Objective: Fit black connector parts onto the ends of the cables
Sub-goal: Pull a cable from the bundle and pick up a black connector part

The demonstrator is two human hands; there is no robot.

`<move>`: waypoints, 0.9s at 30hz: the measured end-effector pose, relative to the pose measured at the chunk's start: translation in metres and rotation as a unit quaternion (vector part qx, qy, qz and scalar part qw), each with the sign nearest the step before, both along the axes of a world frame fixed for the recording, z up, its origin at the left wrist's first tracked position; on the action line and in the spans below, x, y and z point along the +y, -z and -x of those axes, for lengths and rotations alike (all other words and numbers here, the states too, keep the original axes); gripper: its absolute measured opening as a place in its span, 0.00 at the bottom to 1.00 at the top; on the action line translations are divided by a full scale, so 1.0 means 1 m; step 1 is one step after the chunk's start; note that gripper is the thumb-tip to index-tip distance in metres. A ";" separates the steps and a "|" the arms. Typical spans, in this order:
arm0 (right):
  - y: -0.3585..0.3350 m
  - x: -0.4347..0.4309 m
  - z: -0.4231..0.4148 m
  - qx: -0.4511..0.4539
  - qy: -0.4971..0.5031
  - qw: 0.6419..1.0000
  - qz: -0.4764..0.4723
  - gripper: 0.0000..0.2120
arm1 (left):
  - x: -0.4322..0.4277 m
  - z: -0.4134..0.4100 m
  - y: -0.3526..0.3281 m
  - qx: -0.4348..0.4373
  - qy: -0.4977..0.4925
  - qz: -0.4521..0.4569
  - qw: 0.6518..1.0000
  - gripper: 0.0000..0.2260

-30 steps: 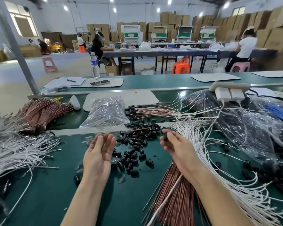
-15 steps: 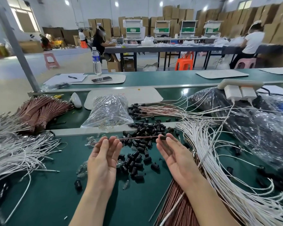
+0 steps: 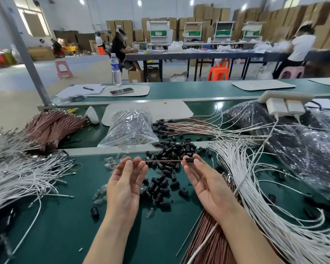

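A thin copper-coloured cable (image 3: 164, 161) is stretched level between my two raised hands, above a pile of loose black connectors (image 3: 171, 149) on the green table (image 3: 65, 225). My left hand (image 3: 124, 185), palm up, pinches the cable's left part at its fingertips. My right hand (image 3: 208, 185), also palm up, pinches a black connector (image 3: 190, 160) sitting on the cable's right end.
White cables (image 3: 255, 187) fan out on the right, with a copper cable bundle (image 3: 208, 244) under my right forearm. More white cables (image 3: 17, 174) and a tied copper bundle (image 3: 53, 126) lie left. A clear plastic bag (image 3: 130, 128), a dark bag (image 3: 293, 149) and a power strip (image 3: 282, 98) sit behind.
My hands have moved apart and drawn the cable out level between them. The black connector that my right fingers held now sits on the cable's right end.
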State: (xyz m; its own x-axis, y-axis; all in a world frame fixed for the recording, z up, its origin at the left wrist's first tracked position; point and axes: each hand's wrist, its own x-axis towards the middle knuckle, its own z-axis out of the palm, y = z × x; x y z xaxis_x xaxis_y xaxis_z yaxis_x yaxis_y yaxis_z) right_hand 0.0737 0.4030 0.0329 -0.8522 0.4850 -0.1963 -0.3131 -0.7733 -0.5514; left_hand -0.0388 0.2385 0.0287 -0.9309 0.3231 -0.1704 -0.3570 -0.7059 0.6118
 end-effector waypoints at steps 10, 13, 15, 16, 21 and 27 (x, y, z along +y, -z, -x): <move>-0.003 -0.002 -0.001 0.008 -0.003 1.000 0.000 0.12 | 0.000 0.001 0.002 0.011 -0.001 0.004 1.000 0.06; -0.004 -0.003 -0.002 0.009 -0.010 1.000 -0.008 0.12 | 0.000 0.001 0.001 0.009 -0.006 0.002 1.000 0.06; -0.004 -0.003 -0.002 0.013 -0.013 1.000 -0.010 0.12 | 0.000 0.001 0.000 0.013 -0.007 0.005 1.000 0.08; -0.004 -0.003 -0.002 0.015 -0.015 1.000 -0.011 0.12 | 0.000 0.001 -0.001 0.016 -0.007 0.007 1.000 0.08; -0.003 -0.005 -0.001 0.026 -0.023 0.999 -0.015 0.12 | 0.003 -0.006 -0.003 0.046 0.008 0.015 0.999 0.06; -0.002 -0.006 -0.002 0.040 -0.026 0.999 -0.020 0.11 | 0.007 -0.017 -0.005 0.103 0.023 0.051 0.993 0.10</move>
State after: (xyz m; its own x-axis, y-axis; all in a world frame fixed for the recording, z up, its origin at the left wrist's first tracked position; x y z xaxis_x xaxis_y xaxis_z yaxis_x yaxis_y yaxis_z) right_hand 0.0761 0.3975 0.0350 -0.8889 0.4454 -0.1075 -0.3175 -0.7679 -0.5564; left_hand -0.0213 0.2460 0.0341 -0.9337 0.3578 -0.0128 -0.2484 -0.6219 0.7427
